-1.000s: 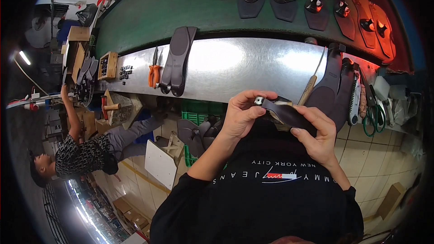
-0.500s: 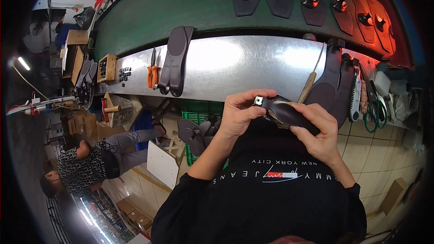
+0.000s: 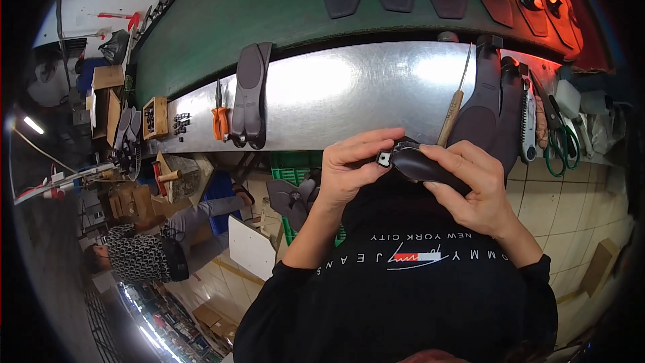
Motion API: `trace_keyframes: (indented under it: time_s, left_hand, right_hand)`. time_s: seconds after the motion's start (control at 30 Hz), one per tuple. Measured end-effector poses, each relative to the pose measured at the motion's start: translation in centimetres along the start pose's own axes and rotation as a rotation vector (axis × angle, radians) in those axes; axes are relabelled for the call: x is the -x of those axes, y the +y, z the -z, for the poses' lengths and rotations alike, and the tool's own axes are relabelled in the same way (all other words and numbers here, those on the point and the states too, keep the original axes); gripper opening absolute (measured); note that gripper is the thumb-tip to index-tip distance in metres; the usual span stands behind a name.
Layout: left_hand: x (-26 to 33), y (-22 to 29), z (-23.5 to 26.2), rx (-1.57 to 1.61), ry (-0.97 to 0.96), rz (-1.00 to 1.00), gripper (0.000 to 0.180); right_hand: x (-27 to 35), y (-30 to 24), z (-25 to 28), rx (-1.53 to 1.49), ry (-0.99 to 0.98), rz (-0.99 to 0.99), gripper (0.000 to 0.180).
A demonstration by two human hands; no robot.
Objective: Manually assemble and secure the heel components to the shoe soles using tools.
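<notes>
Both angled inward, L hand pinching metal clip, R hand pinching dk curved pc.

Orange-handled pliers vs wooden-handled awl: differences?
Handles: the pliers have two orange grips; the awl has one wooden handle.
Working end: the pliers have a dark, tapered nose; the awl, a slimmer shaft.
Place: the pliers lie beside dark soles; the awl, near the right hand.
Shared: both point away from the person.

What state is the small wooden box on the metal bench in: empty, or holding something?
Holding something: small dark pieces show inside the wooden box through its open top. Whether it is full, I cannot tell.
</notes>
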State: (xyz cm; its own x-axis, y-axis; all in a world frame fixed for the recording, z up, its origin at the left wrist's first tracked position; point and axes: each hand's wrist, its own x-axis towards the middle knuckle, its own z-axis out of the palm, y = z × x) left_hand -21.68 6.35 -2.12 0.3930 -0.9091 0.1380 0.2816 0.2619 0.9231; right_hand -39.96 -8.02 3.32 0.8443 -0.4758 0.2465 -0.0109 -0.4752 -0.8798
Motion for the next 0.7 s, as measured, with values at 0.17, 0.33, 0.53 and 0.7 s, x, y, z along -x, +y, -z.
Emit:
trace_keyframes:
  time_s: [0.17, 0.33, 0.53, 0.7]
  left_hand:
    - [0.2, 0.1, -0.1, -0.042, -0.055, -0.002, 0.042]
    - [0.1, 0.5, -0.5, -0.165, -0.11, -0.028, 0.045]
    - [0.0, 0.3, -1.7, -0.234, -0.074, -0.068, 0.045]
    - [0.7, -0.2, -2.1, 0.021, 0.036, 0.267, 0.047]
  right_hand:
    - [-0.1, -0.3, 0.1, 0.093, -0.013, 0.042, 0.044]
    - [-0.1, -0.8, 0.3, 0.193, -0.044, 0.067, 0.046]
    - [-0.5, 0.3, 0.2, 0.157, -0.037, 0.039, 0.043]
    - [-0.1, 1.4, -0.8, 0.021, 0.01, -0.075, 0.029]
